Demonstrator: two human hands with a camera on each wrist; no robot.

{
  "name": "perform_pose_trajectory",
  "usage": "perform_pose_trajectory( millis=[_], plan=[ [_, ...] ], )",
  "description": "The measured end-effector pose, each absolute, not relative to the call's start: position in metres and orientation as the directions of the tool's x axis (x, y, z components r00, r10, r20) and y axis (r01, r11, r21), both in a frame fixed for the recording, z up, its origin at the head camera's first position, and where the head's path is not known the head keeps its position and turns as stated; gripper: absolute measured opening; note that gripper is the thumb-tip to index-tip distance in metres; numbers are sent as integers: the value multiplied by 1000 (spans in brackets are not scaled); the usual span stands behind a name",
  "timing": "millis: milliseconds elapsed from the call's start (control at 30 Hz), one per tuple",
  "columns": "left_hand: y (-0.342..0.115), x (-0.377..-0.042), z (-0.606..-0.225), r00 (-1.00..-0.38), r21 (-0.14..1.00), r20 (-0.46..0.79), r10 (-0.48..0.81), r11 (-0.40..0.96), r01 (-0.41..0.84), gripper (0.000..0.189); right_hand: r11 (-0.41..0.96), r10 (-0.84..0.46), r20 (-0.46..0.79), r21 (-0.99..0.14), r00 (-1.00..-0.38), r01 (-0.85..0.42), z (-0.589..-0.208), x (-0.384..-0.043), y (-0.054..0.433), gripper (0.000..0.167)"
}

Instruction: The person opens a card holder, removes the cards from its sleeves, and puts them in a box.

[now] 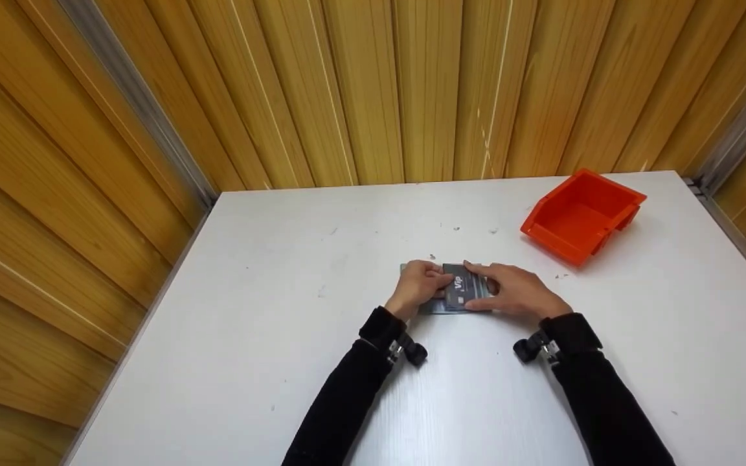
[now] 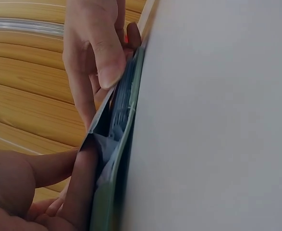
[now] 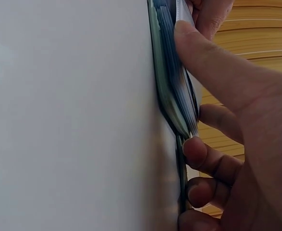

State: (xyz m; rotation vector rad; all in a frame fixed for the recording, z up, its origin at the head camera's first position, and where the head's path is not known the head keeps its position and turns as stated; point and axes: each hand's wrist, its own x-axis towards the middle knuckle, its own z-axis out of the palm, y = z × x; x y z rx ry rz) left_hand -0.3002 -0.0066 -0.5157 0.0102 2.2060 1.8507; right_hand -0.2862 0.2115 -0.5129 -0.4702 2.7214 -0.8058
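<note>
A card holder with a greenish cover lies open on the white table, its stacked clear sleeves showing edge-on in the left wrist view. Over it is a dark card printed "Vip". My right hand spans this card, thumb at its near edge and index finger at the far edge, other fingers curled by the holder's right side. With thumb and finger, my left hand pinches a dark leaf of the holder at the card's left edge. The lower part of the card is hidden among the sleeves.
An orange open-front bin stands at the back right of the white table. Wood-patterned panels rise behind the table and along its sides.
</note>
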Motion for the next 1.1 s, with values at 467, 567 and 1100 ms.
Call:
perform_pose_trajectory(
  millis=[467,567,1100],
  plan=[
    [-15,-301,-515,-959,973,-209,190,140,-185,10,803,-369,-184,-557,-911,-212,-512,-284,211,93],
    [-18,-302,-514,-959,973,-208,191,140,-183,10,808,-369,-181,-548,-912,-218,-511,-285,211,93],
    [-43,-307,-507,-947,958,-259,189,178,-227,8,817,-355,-182,-536,-917,-210,-511,-286,210,93]
  ],
)
